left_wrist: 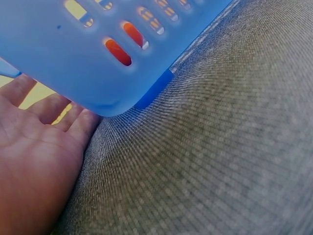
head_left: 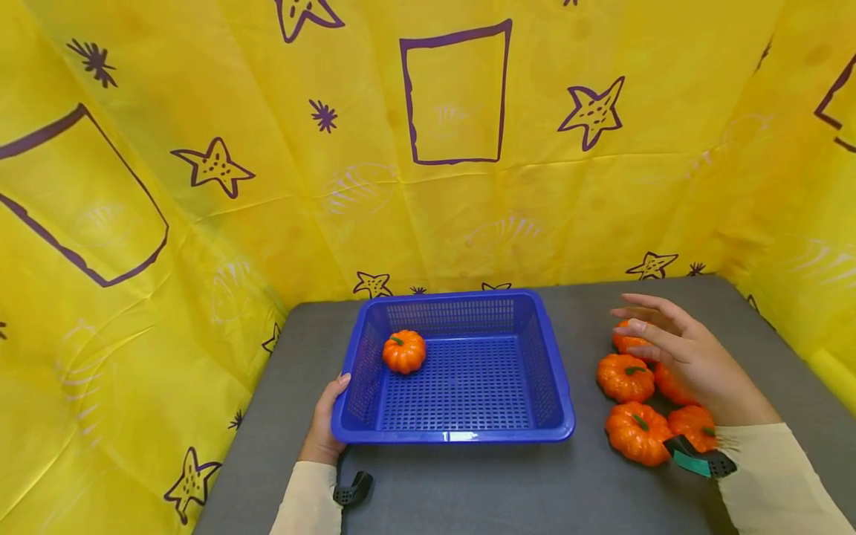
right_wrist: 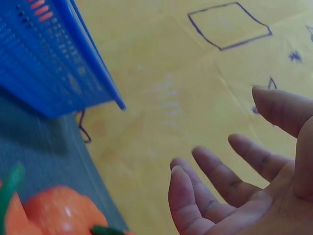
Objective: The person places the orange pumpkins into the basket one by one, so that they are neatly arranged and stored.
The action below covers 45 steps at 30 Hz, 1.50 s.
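Observation:
A blue plastic basket (head_left: 461, 437) with perforated walls stands on the grey table, one small orange pumpkin (head_left: 404, 351) lying inside at its back left. My left hand (head_left: 326, 420) holds the basket's left side, a fingertip at the rim. In the left wrist view its other fingers (left_wrist: 49, 107) run along the outside of the wall, their tips partly hidden. Over a group of several orange pumpkins (head_left: 625, 377) on the right, my right hand (head_left: 695, 364) hovers with spread, slightly bent fingers and nothing in it. The hand partly covers the pumpkins at the back.
The grey tabletop (head_left: 428, 490) meets a yellow cloth (head_left: 455, 223) with purple drawings at the back and sides. Black straps with small devices sit at both wrists, the right one (head_left: 702, 457) overlapping a front pumpkin in the head view.

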Motion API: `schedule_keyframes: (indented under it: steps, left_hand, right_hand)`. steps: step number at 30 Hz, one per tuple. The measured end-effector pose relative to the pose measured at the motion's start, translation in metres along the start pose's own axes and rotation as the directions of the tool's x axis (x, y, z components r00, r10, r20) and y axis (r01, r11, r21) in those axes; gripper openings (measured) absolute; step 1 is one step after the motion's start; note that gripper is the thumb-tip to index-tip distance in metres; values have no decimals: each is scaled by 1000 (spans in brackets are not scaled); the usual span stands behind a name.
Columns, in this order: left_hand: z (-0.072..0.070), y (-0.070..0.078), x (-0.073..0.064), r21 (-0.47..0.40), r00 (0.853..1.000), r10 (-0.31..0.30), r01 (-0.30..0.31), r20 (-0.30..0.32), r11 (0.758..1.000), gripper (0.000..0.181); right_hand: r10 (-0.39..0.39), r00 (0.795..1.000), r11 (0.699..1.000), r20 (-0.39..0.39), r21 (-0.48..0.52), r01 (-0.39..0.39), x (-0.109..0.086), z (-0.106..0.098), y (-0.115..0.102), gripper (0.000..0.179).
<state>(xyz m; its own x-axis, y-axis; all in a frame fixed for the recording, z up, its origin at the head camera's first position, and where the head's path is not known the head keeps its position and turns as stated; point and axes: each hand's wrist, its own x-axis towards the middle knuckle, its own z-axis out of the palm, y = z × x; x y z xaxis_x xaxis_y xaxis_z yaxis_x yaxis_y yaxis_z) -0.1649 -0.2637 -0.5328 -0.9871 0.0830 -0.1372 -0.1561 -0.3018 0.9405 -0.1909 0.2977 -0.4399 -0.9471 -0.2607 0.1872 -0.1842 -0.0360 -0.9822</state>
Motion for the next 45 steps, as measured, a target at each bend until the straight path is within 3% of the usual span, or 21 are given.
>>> schedule_keyframes:
  steps: [11, 16, 21, 27, 32, 36, 45]
  left_hand:
    - [-2, -1, 0, 3, 1000, 3, -3, 3, 1000, 77]
    - [-2, -2, 1, 4, 1000, 0, 0, 4, 1000, 76]
    - [-1, -2, 2, -2, 1000, -2, 2, 2, 1000, 75]
    - [-1, -1, 2, -10, 1000, 0, 0, 1, 1000, 74]
    - [-2, -2, 2, -2, 1000, 6, -6, 5, 1000, 74]
    - [-3, -2, 2, 7, 1000, 6, -6, 14, 1000, 76]
    - [-3, -3, 3, 11, 1000, -1, 1, 7, 1000, 76]
  right_hand:
    - [38, 990, 999, -135, 37, -33, -26, -37, 13, 49]
    - [-22, 987, 992, -156, 120, 41, -35, -54, 23, 49]
    - [-94, 980, 966, -177, 221, 132, -42, -68, 29, 50]
    - [-121, 971, 957, -206, 237, 170, -50, -85, 39, 50]
    - [-98, 964, 956, -248, 245, 160, -58, -99, 48, 48]
    - [-53, 964, 974, -259, 200, 107, -62, -108, 57, 47]
    - [71, 984, 992, -161, 112, -53, -67, -120, 76, 49]
